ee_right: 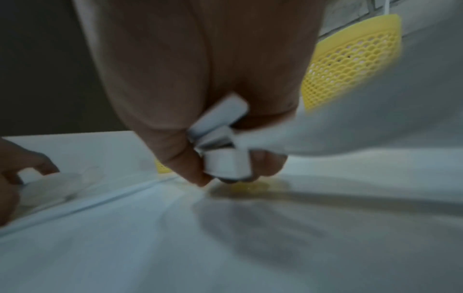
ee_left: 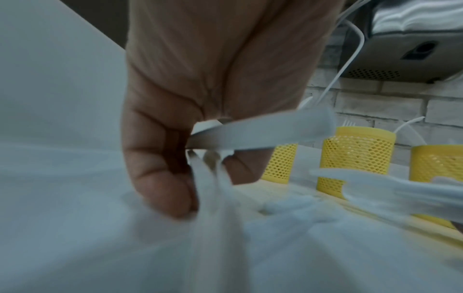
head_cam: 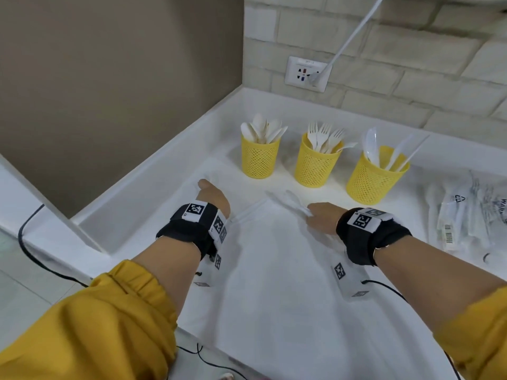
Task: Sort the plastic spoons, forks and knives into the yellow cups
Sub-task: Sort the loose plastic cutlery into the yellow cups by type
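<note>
- Both hands are down low on the white counter [head_cam: 274,270], in front of a row of three yellow mesh cups.
- The left hand [head_cam: 212,197] is curled, fingers and thumb closed round a bundle of white plastic handles [ee_left: 250,132]; the left wrist view shows several pieces fanning out of the grip, too blurred to say which kind.
- The right hand [head_cam: 322,219] is curled as well, pinching the blunt ends of a few white pieces [ee_right: 225,150] between thumb and fingertips, right at the counter surface.
- More clear-white cutlery [head_cam: 285,201] lies loose on the counter between the two hands, just short of the cups.
- The left cup [head_cam: 260,160] stands upright, full of spoons, bowls up.
- The middle cup [head_cam: 315,165] holds forks, tines up.
- The right cup [head_cam: 375,179] carries a spoon and some long thin pieces leaning to the right.
- Off to the right, a clear plastic bag [head_cam: 466,215] with a barcode label lies flat on the counter.
- On the brick wall behind, a white cord is plugged into a wall socket [head_cam: 307,74].
</note>
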Demonstrator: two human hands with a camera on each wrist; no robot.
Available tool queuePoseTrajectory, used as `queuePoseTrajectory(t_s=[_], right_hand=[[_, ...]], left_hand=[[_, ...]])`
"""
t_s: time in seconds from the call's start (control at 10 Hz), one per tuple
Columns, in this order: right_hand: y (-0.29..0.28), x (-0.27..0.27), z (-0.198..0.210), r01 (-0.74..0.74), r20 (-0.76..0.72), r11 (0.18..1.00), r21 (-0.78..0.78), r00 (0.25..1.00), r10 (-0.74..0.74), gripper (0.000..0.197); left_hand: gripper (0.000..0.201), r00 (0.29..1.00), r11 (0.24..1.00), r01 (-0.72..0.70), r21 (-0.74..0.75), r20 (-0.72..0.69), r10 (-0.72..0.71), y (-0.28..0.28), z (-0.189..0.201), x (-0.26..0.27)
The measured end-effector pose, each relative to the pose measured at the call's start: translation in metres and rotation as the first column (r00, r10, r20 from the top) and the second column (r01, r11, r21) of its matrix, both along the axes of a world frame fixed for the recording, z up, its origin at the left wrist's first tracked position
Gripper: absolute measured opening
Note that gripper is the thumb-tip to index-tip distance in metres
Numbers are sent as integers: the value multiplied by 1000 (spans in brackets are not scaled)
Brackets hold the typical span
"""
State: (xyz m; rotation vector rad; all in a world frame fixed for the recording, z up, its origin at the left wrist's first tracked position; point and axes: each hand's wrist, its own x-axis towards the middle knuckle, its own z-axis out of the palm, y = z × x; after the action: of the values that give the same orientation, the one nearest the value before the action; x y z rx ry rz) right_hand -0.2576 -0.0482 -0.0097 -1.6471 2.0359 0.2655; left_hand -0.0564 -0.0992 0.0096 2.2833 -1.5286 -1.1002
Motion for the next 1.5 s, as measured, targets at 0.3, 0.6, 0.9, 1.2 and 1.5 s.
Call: queuePoseTrajectory(t_s=[0.3,0.6,0.9,1.2,1.5], right_hand=[[-1,55,21,151,437,977,-148,897,-72,18],[-35,102,-3,31,211,994,-109,977,-7,20],[8,64,1,-86,84,995,-49,992,90,29],[25,39,49,410,887,895,-175,461,-38,62],[27,55,73,545,979,814,-199,136,148,13]], left_hand=[[35,934,934,357,10,24,-357,-12,-3,32],[5,948,995,93,30,-309,-79,-10,15,60],[22,770,970,170,-175,-590,-242,6,11,66],[24,586,974,126,-191,-777,-228,20,27,22],[31,347,927,32,-375,-865,-362,5,79,-20]])
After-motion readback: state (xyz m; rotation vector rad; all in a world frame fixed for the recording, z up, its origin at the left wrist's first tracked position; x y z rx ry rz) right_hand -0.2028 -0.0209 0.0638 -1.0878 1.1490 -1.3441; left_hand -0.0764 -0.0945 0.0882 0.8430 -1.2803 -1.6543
